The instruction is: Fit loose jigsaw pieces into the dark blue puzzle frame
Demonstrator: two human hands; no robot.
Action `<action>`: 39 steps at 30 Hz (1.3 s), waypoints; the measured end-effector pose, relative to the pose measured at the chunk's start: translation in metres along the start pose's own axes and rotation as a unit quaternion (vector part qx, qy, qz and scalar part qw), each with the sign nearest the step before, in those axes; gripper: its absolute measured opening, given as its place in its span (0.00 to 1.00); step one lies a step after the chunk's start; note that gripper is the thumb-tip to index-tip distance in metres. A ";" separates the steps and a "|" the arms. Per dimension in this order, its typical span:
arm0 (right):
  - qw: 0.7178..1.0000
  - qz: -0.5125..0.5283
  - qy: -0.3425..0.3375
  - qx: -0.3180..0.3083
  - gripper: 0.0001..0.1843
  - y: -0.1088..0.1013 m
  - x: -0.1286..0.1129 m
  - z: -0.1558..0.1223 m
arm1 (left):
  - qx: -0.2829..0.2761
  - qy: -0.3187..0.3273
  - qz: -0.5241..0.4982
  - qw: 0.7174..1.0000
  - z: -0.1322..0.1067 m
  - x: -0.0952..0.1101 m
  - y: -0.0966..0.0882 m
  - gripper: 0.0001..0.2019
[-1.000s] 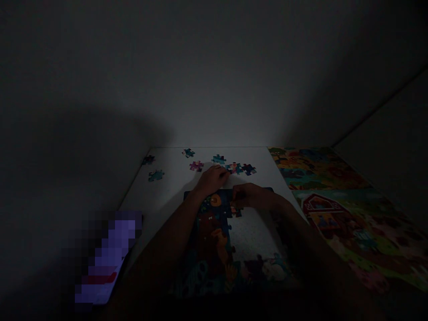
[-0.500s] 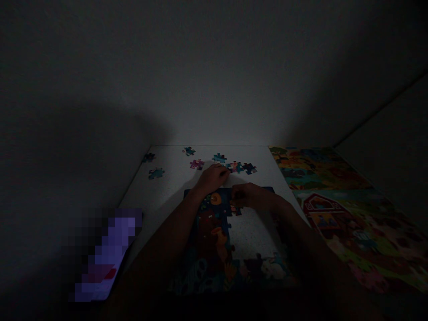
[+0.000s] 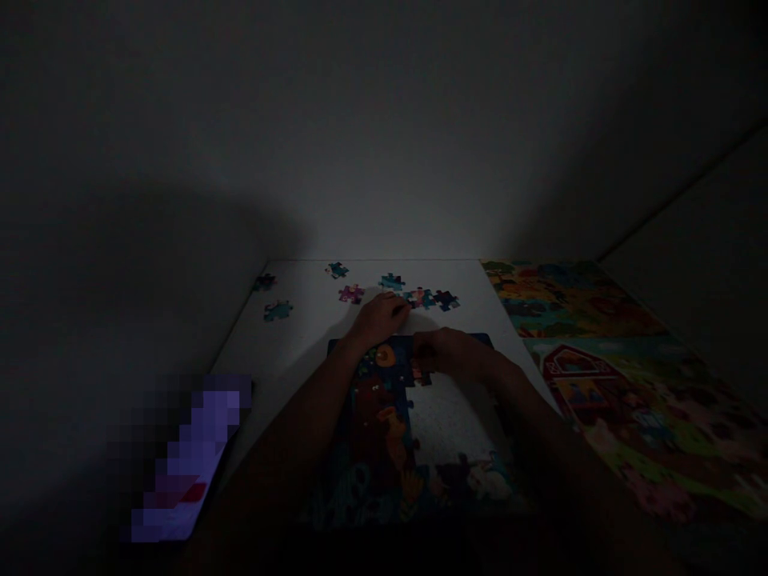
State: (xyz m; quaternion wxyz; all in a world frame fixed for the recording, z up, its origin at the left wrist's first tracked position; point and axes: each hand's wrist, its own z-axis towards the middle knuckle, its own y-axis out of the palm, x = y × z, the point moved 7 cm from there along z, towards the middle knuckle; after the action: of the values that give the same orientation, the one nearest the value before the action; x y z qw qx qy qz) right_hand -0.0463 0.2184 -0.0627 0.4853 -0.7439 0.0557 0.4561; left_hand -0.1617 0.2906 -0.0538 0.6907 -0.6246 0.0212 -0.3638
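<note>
A jigsaw puzzle [image 3: 375, 400], dark blue and brown with animal pictures, lies partly assembled in front of me, with a bare gap in its middle and right. My right hand [image 3: 450, 352] is at the puzzle's upper edge, its fingers closed on a puzzle piece [image 3: 422, 376] that shows below them. Just beyond the puzzle, my left hand [image 3: 379, 316] rests on the white table [image 3: 306, 320] with curled fingers. Its fingertips are beside a teal and pink loose piece [image 3: 422, 298]; what they hold, if anything, is hidden. The light is very dim.
Several loose pieces lie along the far side, including a pink piece [image 3: 351, 294], a dark piece [image 3: 446, 300] and a teal piece [image 3: 278, 310]. A farm picture [image 3: 636, 424] and another colourful picture [image 3: 570, 296] lie at right. A blurred lit phone [image 3: 192, 456] is at left.
The view has shifted very slightly. My right hand has moved a little over the puzzle piece; my left hand stays in place.
</note>
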 end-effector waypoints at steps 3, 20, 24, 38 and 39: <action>1.000 0.011 -0.002 0.001 0.02 0.000 -0.001 0.000 | 0.000 0.002 -0.001 1.000 0.000 0.001 -0.001 0.11; 0.998 -0.038 -0.008 0.038 0.05 -0.001 0.004 0.009 | 0.001 0.004 0.015 1.000 0.001 0.001 0.000 0.12; 0.992 -0.069 -0.039 0.100 0.10 -0.008 0.014 0.014 | -0.002 0.003 0.020 1.000 0.002 0.003 -0.001 0.13; 0.982 -0.130 -0.077 0.114 0.20 -0.006 0.017 0.016 | -0.005 -0.009 0.025 1.000 0.001 0.005 -0.003 0.13; 0.981 -0.135 -0.074 0.116 0.22 -0.005 0.017 0.017 | -0.005 -0.010 0.026 1.000 0.001 0.005 -0.003 0.12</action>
State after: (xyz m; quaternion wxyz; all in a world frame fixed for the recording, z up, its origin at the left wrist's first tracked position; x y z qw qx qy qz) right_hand -0.0439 0.2402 -0.0737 0.6282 -0.6472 -0.0284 0.4309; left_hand -0.1589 0.2886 -0.0489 0.6969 -0.6308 0.0327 -0.3396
